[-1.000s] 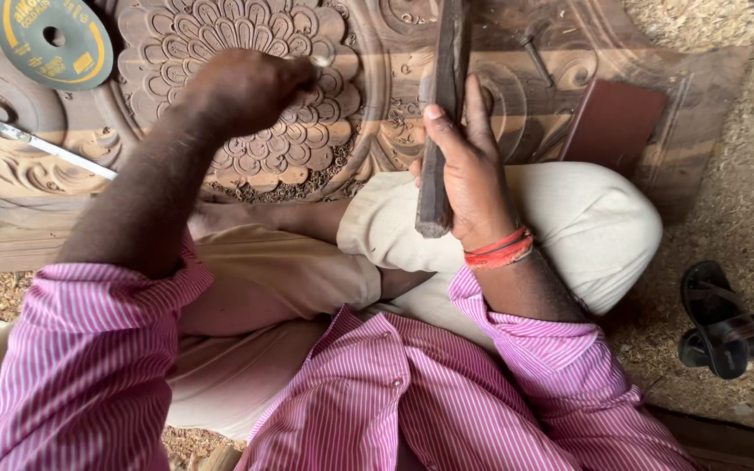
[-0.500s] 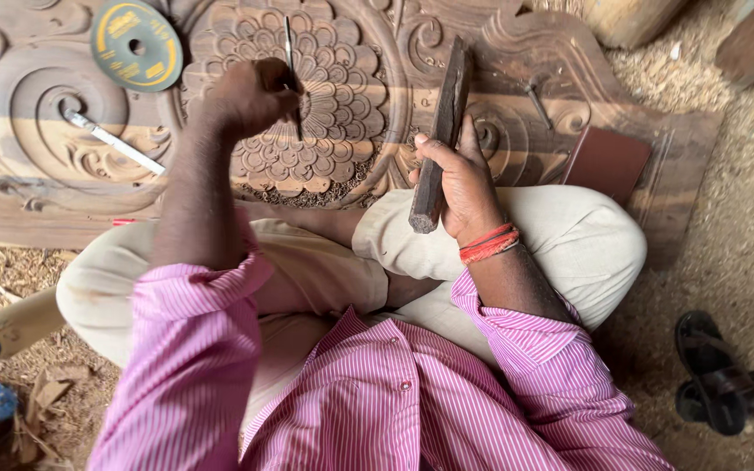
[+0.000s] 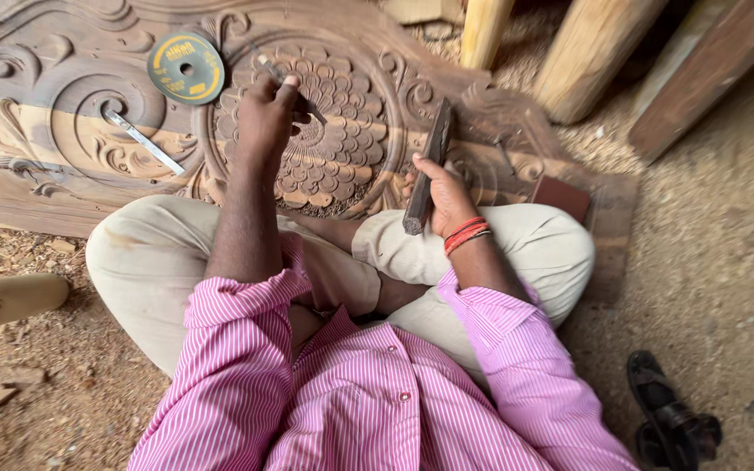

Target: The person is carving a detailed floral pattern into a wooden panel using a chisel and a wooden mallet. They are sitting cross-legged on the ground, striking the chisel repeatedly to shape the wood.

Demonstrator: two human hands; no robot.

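I sit cross-legged in front of a large carved wooden panel with scrolls and a round scaled flower. My left hand is shut on a thin metal chisel, whose tip rests on the flower carving. My right hand grips a dark wooden mallet bar, held upright above my right knee, apart from the chisel. Red threads circle my right wrist.
A yellow-green cutting disc and a flat metal chisel lie on the panel at the left. A reddish block sits at the panel's right end. Timber posts stand beyond. Sawdust covers the ground; a black sandal lies at the lower right.
The view has pulled back and shifted down. My left hand keeps the chisel on the flower, and my right hand has lowered the mallet slightly toward my knee.
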